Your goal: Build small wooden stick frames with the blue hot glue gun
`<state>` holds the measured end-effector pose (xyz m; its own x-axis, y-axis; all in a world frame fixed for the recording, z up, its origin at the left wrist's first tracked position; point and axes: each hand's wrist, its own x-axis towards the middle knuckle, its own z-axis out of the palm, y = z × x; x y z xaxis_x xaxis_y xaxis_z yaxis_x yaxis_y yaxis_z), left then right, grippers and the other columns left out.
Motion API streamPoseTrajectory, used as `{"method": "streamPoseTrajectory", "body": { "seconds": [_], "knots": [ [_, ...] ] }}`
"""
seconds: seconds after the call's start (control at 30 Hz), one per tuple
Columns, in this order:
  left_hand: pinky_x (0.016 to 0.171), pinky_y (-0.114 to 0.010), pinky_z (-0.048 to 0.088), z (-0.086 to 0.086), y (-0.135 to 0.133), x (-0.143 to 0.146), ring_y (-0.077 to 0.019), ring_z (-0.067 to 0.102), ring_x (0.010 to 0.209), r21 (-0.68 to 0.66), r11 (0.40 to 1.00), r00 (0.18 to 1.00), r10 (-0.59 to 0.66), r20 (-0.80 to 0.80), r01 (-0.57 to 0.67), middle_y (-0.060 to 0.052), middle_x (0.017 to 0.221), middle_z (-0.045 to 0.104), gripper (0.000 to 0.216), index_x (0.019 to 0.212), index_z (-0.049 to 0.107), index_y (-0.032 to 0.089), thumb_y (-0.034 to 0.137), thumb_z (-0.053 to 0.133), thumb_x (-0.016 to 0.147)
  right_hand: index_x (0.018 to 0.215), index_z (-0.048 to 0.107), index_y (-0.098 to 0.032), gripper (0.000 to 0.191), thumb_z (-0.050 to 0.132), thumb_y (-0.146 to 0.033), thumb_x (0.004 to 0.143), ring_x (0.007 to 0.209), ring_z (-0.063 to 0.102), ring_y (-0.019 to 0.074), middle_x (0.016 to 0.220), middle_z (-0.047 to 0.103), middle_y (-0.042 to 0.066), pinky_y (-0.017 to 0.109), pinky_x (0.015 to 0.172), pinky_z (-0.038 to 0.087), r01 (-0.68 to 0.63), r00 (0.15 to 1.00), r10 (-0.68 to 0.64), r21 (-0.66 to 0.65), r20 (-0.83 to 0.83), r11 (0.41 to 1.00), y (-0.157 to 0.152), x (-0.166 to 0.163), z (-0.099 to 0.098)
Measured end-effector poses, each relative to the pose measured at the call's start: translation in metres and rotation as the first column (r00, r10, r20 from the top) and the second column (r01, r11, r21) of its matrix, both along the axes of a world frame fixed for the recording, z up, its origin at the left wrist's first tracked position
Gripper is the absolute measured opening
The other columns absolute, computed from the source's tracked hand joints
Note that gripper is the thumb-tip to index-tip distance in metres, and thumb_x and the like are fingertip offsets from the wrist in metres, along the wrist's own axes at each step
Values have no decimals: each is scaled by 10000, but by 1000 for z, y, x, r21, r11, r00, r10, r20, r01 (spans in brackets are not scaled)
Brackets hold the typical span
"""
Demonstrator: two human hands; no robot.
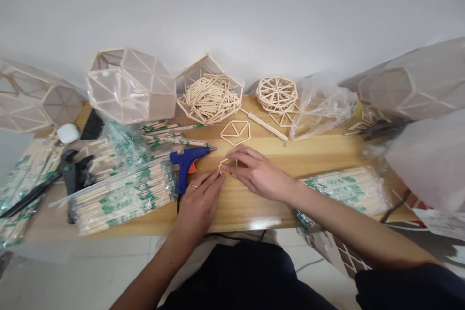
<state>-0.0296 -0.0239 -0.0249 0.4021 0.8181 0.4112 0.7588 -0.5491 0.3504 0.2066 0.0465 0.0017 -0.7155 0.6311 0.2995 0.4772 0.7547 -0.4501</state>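
Both hands [232,181] — green-printed chopstick packs [123,198]

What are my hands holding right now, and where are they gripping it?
Both hands, left and right, pinch a small stick frame on the table, fingertips at its lower corner.

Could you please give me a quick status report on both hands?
Left hand and right hand pinching small stick frame. Blue glue gun beside left hand.

free: bare table [327,155] right | blocked: glue gun [187,164] left
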Motion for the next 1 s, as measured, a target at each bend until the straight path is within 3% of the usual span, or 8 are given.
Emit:
{"method": "streamPoseTrajectory", "body": {
  "seconds": [1.0],
  "knots": [
    [1059,-462,619,0,1,0,-283,737,1206,-6,1000,999,4,-31,-4,-89,1360,776,427,1349,693,224,59,562,978,1316,777,-204,309,584,-212,1075,1275,592,296,1311,702,157,511,1095,585,2,1000,-2,-27,-11,1000,0,-1,2]
  ]
}}
